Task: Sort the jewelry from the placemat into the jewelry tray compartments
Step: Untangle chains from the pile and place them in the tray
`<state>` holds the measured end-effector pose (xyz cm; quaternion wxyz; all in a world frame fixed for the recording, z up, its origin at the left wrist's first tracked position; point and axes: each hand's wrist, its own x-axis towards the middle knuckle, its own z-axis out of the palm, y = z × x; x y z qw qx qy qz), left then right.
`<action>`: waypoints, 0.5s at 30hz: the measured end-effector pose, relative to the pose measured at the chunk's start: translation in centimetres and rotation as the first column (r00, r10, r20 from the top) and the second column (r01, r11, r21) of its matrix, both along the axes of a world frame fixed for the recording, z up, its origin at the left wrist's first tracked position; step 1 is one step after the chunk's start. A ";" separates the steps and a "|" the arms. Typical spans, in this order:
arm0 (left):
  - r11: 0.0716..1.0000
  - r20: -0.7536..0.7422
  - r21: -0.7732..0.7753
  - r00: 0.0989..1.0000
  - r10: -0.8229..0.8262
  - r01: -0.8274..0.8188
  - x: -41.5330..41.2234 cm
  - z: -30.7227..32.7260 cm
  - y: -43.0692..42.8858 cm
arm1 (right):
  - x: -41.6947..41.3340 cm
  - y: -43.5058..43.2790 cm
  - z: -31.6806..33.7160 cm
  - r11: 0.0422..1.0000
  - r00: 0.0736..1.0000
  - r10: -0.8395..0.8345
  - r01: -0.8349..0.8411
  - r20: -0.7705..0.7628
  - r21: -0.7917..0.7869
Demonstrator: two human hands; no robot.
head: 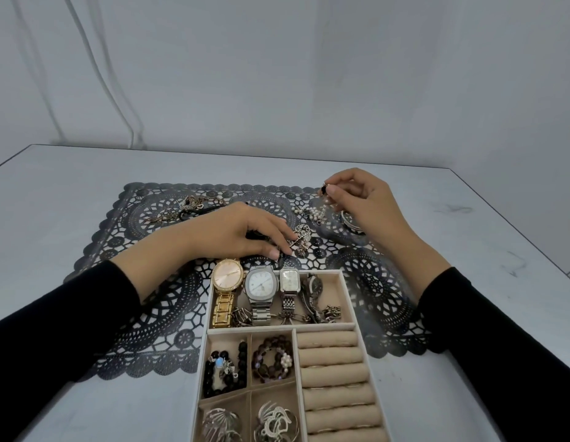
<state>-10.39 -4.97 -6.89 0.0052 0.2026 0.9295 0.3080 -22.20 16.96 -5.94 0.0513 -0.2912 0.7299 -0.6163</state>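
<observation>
Placemat (149,314): black lace, laid on a white surface (70,193).

Tray (349,298): set at 6 o'clock on the placemat. Watches (228,275) were laid in its far compartment, beaded bracelets (272,358) in small compartments at 7 o'clock, ring rolls (331,358) at 5 o'clock.

Loose jewelry: chains (188,207) at 10 o'clock, pearls (316,213) and bangle (350,223) at 2 o'clock.

Left hand (242,231): rested at centre, fingertips touching a silver chain (300,239); its grip could not be told.

Right hand (363,199): raised at 2 o'clock, narrow grip pinched on a black bead (324,188).
</observation>
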 end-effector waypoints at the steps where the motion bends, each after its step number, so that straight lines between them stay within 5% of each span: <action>1: 1.000 -0.006 -0.006 1.000 0.007 -0.007 -0.1 0.1 -0.1 | 0.0 0.0 0.1 1.000 1.000 0.004 -0.004 0.008 -0.012; 15: 0.995 -0.038 -0.095 0.999 0.035 -0.038 0.0 1.0 -0.4 | -0.1 0.2 0.4 0.999 0.999 0.027 -0.026 0.043 -0.034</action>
